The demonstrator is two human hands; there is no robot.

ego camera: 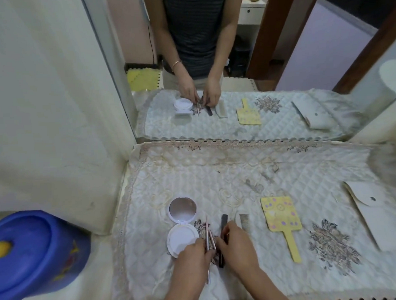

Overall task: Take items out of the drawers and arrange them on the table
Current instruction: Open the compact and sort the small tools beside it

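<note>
Pencils (207, 232) in play, a thin pinkish bundle low in the centre of the frame, lying on the quilted cloth (216, 178). The left hand (193, 256) pinched them, fingers curled round the shafts, one long pencil poking out below the hand. The right hand (237, 249) came in from the right, fingers curled over a black stick (223, 219), thumb up against the pencils; whether it truly gripped either one, I couldn't tell.

Just left of the pencils sat the compact (183, 239), flipped open: round mirror in the raised lid, a plain white disc filling the base. Right of the black stick lay a pale comb (243, 220), then a yellow hand mirror (281, 216), handle pointing toward the bottom of the frame. Far right, a white pouch (374, 213), flap down, contents hidden. Lower left, off the cloth, stood a blue bin (34, 256) with its lid on. Across the top, a wall mirror (312, 56) repeated the lot.
</note>
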